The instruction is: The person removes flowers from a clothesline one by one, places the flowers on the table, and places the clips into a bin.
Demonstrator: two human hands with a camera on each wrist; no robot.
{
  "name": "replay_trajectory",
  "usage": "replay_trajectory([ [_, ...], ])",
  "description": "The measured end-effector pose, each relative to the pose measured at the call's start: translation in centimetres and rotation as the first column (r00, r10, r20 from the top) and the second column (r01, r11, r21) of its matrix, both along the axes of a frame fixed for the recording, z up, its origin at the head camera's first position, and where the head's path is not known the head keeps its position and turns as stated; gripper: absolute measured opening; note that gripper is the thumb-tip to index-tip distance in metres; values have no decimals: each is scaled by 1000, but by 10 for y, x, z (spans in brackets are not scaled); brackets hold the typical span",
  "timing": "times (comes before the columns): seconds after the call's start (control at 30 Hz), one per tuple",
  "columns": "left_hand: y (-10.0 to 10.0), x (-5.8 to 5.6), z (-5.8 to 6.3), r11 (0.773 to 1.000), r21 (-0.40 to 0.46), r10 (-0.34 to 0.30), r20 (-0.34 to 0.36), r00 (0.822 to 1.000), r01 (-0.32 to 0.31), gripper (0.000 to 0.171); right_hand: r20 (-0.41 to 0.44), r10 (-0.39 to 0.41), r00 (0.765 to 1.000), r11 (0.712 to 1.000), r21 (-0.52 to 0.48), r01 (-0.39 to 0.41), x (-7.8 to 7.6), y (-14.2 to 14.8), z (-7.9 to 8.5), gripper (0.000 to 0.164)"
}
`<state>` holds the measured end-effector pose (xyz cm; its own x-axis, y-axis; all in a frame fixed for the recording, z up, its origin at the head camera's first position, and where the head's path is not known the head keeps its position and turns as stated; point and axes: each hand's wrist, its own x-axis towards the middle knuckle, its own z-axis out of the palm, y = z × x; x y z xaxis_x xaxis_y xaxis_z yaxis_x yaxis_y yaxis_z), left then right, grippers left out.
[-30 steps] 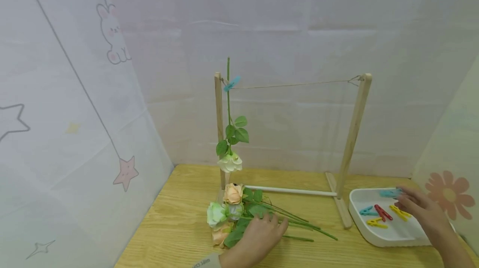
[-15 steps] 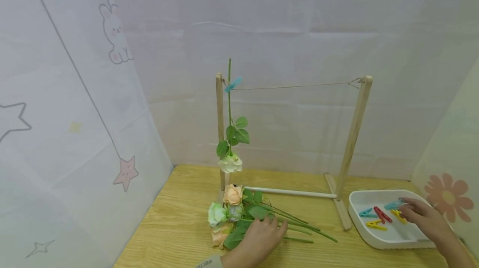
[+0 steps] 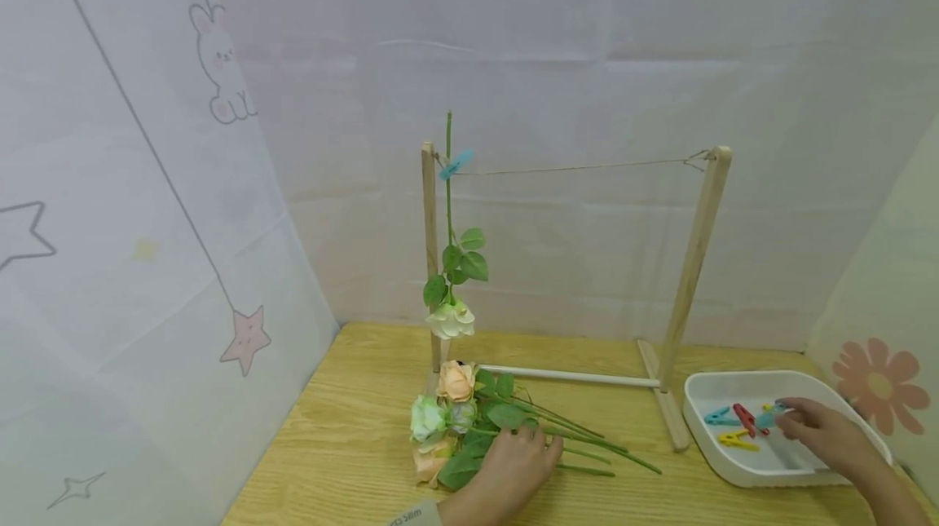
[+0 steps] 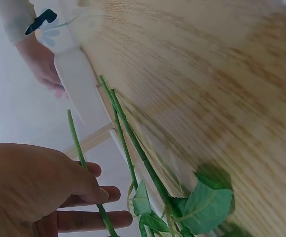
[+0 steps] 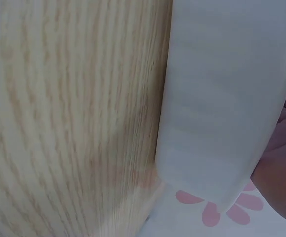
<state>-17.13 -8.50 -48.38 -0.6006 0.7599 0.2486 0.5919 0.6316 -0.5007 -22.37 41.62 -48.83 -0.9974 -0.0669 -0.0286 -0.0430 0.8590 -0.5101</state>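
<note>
In the head view, my left hand (image 3: pixel 513 461) lies over the leaves and stems of several roses at the front of the table. The left wrist view shows its thumb and fingers pinching one green rose stem (image 4: pixel 75 134). Peach roses (image 3: pixel 456 382), a pale green rose (image 3: pixel 427 418) and a whitish rose (image 3: pixel 461 417) point left. My right hand (image 3: pixel 829 435) pinches a blue clothespin (image 3: pixel 769 415) above the white tray (image 3: pixel 734 475). In the right wrist view, the tray's wall hides most of that hand. Below lie another blue clothespin (image 3: pixel 722 417), a red clothespin (image 3: pixel 744 417) and a yellow clothespin (image 3: pixel 737 441).
Behind the roses stands a wooden frame (image 3: pixel 693 265) with a string (image 3: pixel 572 168) across its top. A white rose (image 3: pixel 451 320) hangs head down at its left end, clipped by a blue clothespin (image 3: pixel 456 165). White printed cloth (image 3: pixel 543 45) surrounds the table (image 3: pixel 337 420).
My right hand has moved down and slightly left with the blue clothespin, which now overlaps the red and yellow ones. The left hand has stayed at the stems.
</note>
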Motion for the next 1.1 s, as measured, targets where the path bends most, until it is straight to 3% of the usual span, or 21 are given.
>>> replay_trajectory([
  [0.13, 1, 0, 2, 1000, 17, -12, -2, 1000, 12, 25, 38, 27, 999, 996, 83, -30, -2, 1, 0, 48],
  [0.43, 3, -1, 2, 1000, 9, -3, 4, 1000, 3, 25, 84, 91, 992, 993, 74, -97, -2, -4, 0, 44],
  [0.73, 1, 0, 2, 1000, 13, -10, -31, 999, 10, 25, 58, 88, 994, 987, 128, -94, -2, 0, -2, 39],
  [0.9, -2, 1, 2, 999, 32, -22, -27, 999, 23, 24, 3, 85, 996, 986, 142, -84, -1, 5, -3, 40],
  [1.1, -14, -7, 11, 997, 74, -25, -43, 999, 28, 23, -37, 63, 997, 989, 139, -57, 0, 10, -3, 39],
])
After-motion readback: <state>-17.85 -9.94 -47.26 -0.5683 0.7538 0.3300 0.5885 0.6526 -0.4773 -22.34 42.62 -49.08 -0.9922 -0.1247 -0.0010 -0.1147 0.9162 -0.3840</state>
